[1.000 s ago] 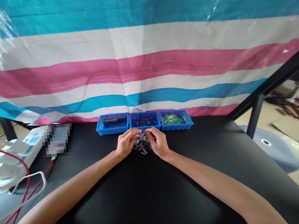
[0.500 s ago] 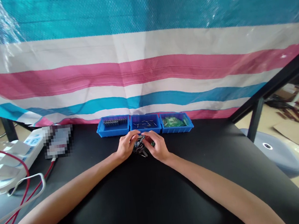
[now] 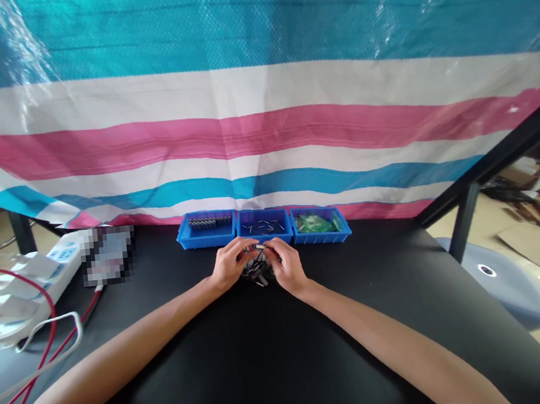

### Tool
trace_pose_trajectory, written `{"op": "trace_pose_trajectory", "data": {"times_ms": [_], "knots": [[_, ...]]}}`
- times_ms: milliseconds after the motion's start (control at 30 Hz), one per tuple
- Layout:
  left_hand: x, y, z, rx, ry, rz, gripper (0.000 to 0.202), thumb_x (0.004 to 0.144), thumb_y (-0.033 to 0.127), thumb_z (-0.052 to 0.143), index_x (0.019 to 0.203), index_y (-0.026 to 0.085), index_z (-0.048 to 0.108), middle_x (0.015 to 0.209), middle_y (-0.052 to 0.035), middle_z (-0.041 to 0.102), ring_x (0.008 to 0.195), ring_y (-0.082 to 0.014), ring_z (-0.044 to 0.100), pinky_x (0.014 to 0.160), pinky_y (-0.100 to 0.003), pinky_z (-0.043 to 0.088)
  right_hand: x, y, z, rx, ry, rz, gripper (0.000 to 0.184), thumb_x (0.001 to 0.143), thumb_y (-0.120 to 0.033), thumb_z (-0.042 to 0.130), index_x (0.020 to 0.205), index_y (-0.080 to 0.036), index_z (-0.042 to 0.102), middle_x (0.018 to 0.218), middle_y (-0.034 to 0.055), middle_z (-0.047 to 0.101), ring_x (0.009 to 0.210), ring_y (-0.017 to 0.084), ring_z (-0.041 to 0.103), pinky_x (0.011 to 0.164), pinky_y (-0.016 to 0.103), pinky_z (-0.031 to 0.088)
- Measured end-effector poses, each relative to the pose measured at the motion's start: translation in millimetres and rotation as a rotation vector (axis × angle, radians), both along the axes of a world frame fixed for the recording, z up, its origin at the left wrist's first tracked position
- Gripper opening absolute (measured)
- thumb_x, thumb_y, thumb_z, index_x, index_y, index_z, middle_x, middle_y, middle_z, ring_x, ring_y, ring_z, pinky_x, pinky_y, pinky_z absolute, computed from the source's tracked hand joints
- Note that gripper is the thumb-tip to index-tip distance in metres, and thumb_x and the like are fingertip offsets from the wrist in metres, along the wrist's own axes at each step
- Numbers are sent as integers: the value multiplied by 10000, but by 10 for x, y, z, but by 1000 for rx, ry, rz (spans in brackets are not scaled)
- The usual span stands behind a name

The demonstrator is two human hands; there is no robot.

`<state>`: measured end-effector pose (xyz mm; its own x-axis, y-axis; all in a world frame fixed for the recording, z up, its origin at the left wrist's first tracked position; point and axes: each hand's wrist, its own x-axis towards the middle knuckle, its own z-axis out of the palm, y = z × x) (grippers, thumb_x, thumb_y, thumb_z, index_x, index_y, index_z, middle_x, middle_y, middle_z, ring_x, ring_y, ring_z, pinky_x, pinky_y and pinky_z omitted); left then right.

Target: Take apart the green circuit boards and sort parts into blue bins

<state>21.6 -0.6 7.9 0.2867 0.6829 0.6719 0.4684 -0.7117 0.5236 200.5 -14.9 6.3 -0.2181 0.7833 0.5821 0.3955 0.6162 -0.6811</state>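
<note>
A heap of small dark and silvery metal parts [image 3: 257, 272] lies on the black table [image 3: 267, 363], just in front of three blue bins. My left hand [image 3: 229, 265] and my right hand [image 3: 286, 264] curl around the heap from either side. Their fingertips meet above it and pinch a small silvery part [image 3: 259, 247] between them. The left bin [image 3: 206, 229] holds a row of dark cylinders, the middle bin [image 3: 264, 226] a few loose thin pins, and the right bin [image 3: 320, 224] green pieces.
A white power strip [image 3: 40, 268] with red [image 3: 39, 303] and white cables [image 3: 47, 334] lies at the table's left edge, beside a blurred-out object [image 3: 107, 254]. A striped tarp [image 3: 259, 100] hangs behind the bins. A black frame leg [image 3: 462, 220] and a grey round stool [image 3: 500, 280] stand to the right.
Both hands stayed at the heap; the fingertips shifted slightly and now pinch one silvery part above it. The view tilted up a little.
</note>
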Motion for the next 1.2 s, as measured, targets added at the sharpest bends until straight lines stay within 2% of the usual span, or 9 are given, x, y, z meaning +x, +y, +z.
{"op": "trace_pose_trajectory", "data": {"times_ms": [100,167,267,367,467,667,867,1000,1200], "knots": [[13,1,8,64,-25,-13,151,877,258,611,1002,182,650,861,-40,662,717,-111,607,656,-198,494,-4,8,1,-1,-17,5,190,976,-265,433,968,-186,606,845,61,606,765,176,591,699,285,472],[13,-15,8,64,-41,-3,139,872,249,616,987,177,644,924,-51,662,652,-90,579,611,-190,487,-9,9,4,-5,-33,8,203,976,-273,435,940,-186,616,836,58,606,762,174,589,698,283,466],[6,-48,7,13,-48,17,157,872,253,605,1008,174,616,988,-54,665,535,-51,513,567,-185,475,-12,4,15,-29,-25,-16,228,973,-278,443,871,-185,625,805,47,597,735,164,581,687,277,457],[1,-60,4,-77,-63,81,170,897,253,562,1045,176,596,945,-37,684,506,-46,526,587,-185,485,-10,-3,29,-41,2,-41,223,966,-272,456,856,-185,629,796,41,595,719,158,580,680,273,453],[-1,-46,1,-68,-71,98,197,910,249,544,1081,169,599,902,-38,681,560,-69,576,616,-191,500,-9,-11,43,-37,11,-42,216,959,-264,463,847,-188,631,793,40,599,715,159,584,674,274,457],[-9,-24,16,69,-18,-62,261,942,196,478,1162,194,620,966,-71,659,832,-128,636,733,-221,518,-1,-40,58,-22,54,-40,165,948,-246,472,988,-204,627,843,41,614,674,147,573,621,266,466],[-22,-7,-38,35,0,-16,218,953,227,458,1089,171,619,872,-41,682,691,-96,627,654,-185,498,3,-43,27,3,29,14,209,931,-236,503,1115,-218,602,866,44,609,688,147,578,654,270,497],[-23,-14,-67,-53,-29,34,205,958,295,448,1035,172,593,812,-8,685,603,-78,607,612,-168,485,-6,-22,-2,30,8,38,191,921,-228,529,1087,-207,621,878,48,609,696,142,584,682,267,505],[-15,-35,-42,-104,-28,29,216,959,325,442,1009,173,588,721,18,660,570,-76,588,586,-163,472,-14,-13,-16,19,-25,48,153,915,-273,551,1019,-199,635,895,57,615,663,138,574,659,269,502]]}}
